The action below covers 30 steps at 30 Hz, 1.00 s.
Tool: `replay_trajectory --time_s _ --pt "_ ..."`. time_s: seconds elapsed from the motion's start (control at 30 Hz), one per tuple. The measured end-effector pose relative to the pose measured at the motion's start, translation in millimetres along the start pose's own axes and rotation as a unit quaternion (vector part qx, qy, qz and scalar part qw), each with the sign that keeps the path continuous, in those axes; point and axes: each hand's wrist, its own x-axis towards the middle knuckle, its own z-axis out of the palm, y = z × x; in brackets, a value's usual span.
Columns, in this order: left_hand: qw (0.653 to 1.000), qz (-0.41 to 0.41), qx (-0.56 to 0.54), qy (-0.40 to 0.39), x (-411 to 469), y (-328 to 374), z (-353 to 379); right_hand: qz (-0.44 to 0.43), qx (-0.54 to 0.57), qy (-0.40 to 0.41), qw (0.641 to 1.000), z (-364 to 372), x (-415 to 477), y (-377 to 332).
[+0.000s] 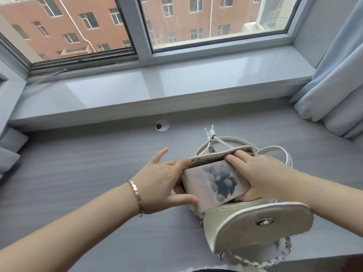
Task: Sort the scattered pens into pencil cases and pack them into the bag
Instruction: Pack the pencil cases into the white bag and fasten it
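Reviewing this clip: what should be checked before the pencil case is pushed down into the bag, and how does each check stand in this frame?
1. Flap folded clear of the mouth of the bag: ok.
2. Left hand and right hand each grip one end of the pencil case: ok.
3. Pencil case lined up over the mouth: ok, though tilted.
4. Pencil case fully inside: not ok, most of it shows.
5. Pencil case zipped shut: cannot tell, no zip visible.
6. Room left inside the bag: cannot tell, hidden by the case.
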Motion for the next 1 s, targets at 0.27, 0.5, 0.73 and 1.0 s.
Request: replay_trajectory --time_s 0.27,0.5,0.73,1.0 --pt "0.973 -0.023 -0.04 0.226 -19.3 12.9 35.3 0.035 -0.012 -0.001 0.999 5.4 0.8 -3.3" --pt "0.964 -0.123 -0.105 0.211 -30.1 31.7 42.9 0.033 0.016 0.0 0.999 2.1 8.7 -9.3" --pt "0.951 -0.207 -0.211 0.085 -28.8 50.6 34.1 -0.068 -0.024 0.117 0.991 9.4 9.9 2.1" --pt "0.876 -0.214 -0.416 0.116 -26.6 45.6 43.2 -0.222 0.139 0.179 0.948 30.2 27.6 -6.7"
